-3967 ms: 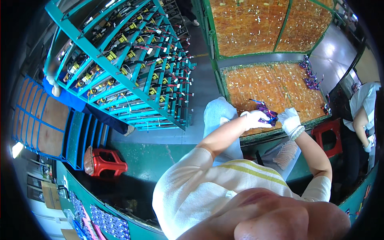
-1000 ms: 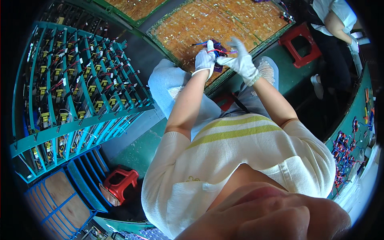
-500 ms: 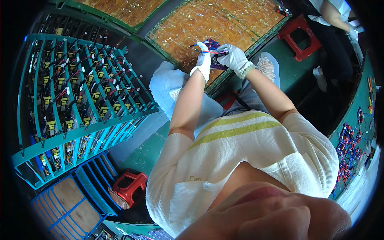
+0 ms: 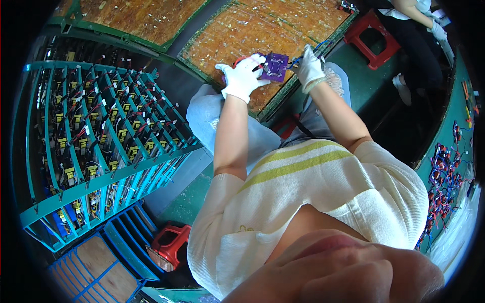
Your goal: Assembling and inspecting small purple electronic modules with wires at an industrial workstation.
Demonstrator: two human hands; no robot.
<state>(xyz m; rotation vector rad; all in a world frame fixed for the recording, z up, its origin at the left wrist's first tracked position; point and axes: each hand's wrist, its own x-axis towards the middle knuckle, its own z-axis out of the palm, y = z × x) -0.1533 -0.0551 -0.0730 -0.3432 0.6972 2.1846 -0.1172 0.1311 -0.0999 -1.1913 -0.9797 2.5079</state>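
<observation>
A square purple circuit board (image 4: 276,67) shows its face between my two hands, above the wooden work surface. My left hand (image 4: 241,80), in a white glove, has its fingers spread, with thumb and fingertips at the board's left edge. Some red wire (image 4: 238,60) shows behind those fingers. Blue wires (image 4: 293,63) run from the board's right side to my right hand (image 4: 310,70), also gloved. Its fingers are closed around the wires, and loose blue ends stick out beyond the fingertips.
The wooden board (image 4: 217,48) has a green frame. To the left stands a teal rack (image 4: 108,169) filled with electronic parts. A red stool (image 4: 376,58) and a co-worker's gloved hand (image 4: 438,31) are at far right. Wired parts (image 4: 444,174) cover a green table at the right.
My hands have moved apart. The left has opened its fingers and shifted left; the right has moved right with the blue wires. The purple board now shows its flat face.
</observation>
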